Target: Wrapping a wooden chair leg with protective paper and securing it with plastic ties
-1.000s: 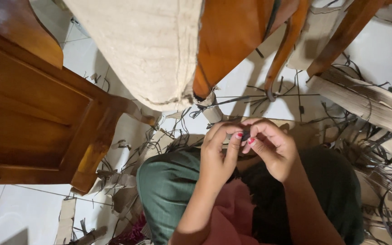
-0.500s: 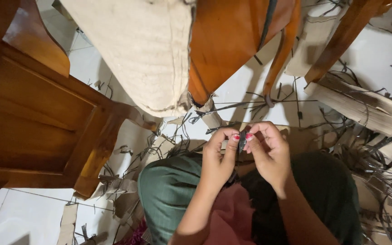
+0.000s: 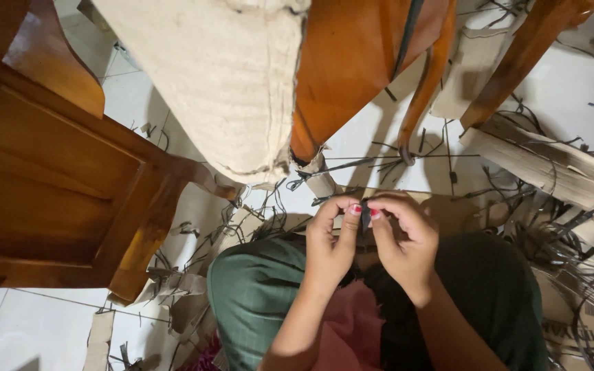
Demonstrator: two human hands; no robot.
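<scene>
We look down on our two hands, held close together above our lap. Our left hand [image 3: 331, 240] and right hand [image 3: 403, 240] meet at the fingertips, and both are closed in a pinch on a small dark strip [image 3: 365, 221] that stands between them. The thumbs and forefingers, with red nails, press against it from either side. What the strip is made of we cannot tell; it is narrow, black and mostly hidden by the fingers.

Under the hands lie our knees in green cloth [image 3: 256, 295], with pink cloth [image 3: 352, 330] nearer to us and black cloth [image 3: 496, 288] to the right.

Beyond the hands the white tiled floor [image 3: 173, 227] is strewn with thin dark strands [image 3: 352, 165] and torn cardboard [image 3: 173, 288]. More strands tangle at the right [image 3: 579, 254], over flat cardboard [image 3: 579, 330] near the right edge. A long pale board [image 3: 551, 161] lies far right on the floor.

At the left stands a brown wooden panel [image 3: 49, 185]. Far from us, above the hands, a pale woven seat [image 3: 228, 75] hangs into view, joined to an orange wooden frame [image 3: 352, 62]. A curved leg [image 3: 427, 82] of that frame comes down to the floor just beyond the hands, and another leg [image 3: 524, 55] slants at the far right.
</scene>
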